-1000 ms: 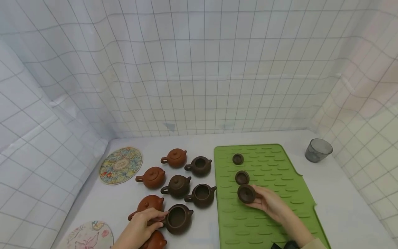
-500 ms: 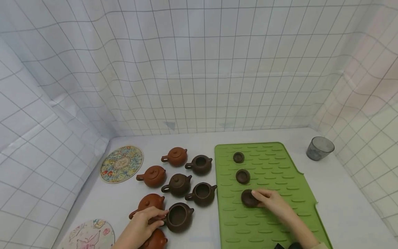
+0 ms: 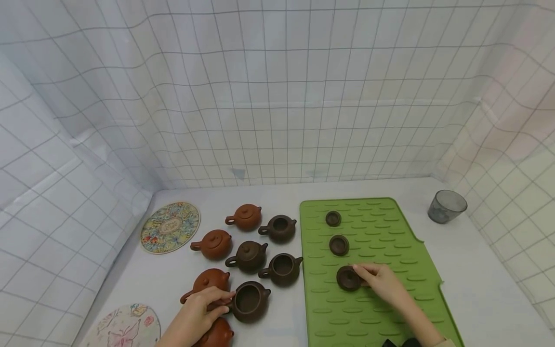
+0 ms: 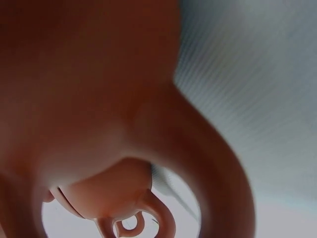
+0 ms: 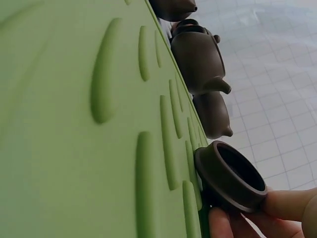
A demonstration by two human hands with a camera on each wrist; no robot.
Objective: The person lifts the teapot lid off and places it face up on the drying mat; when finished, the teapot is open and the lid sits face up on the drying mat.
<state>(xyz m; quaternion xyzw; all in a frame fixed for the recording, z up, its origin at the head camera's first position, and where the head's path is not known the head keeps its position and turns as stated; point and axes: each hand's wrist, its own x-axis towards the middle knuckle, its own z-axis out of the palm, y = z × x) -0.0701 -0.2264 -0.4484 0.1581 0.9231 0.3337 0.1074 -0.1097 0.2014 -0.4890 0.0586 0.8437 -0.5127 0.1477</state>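
At the lower left of the head view my left hand (image 3: 197, 313) pinches the handle side of a lidless dark brown teapot (image 3: 250, 315) standing on the white table. Reddish-brown teapots (image 3: 210, 282) sit beside this hand; one (image 4: 74, 99) fills much of the left wrist view, where the hand itself is out of sight. My right hand (image 3: 386, 284) holds a dark teapot lid (image 3: 349, 278) by its edge, low over the green mat (image 3: 373, 318). In the right wrist view the lid (image 5: 230, 178) is upside down, hollow side up, its near edge at the mat.
Two more upturned lids (image 3: 338, 245) lie farther back on the mat. Left of it stand two other lidless dark teapots (image 3: 284, 274), a lidded dark one (image 3: 247, 260) and several reddish ones. Round patterned mats (image 3: 170, 227) lie far left; a grey glass (image 3: 446, 207) stands right.
My right hand has brought the lid slightly right and nearer to me, away from the middle lid, and lowered it toward the mat. The left hand stays at the teapot's handle.
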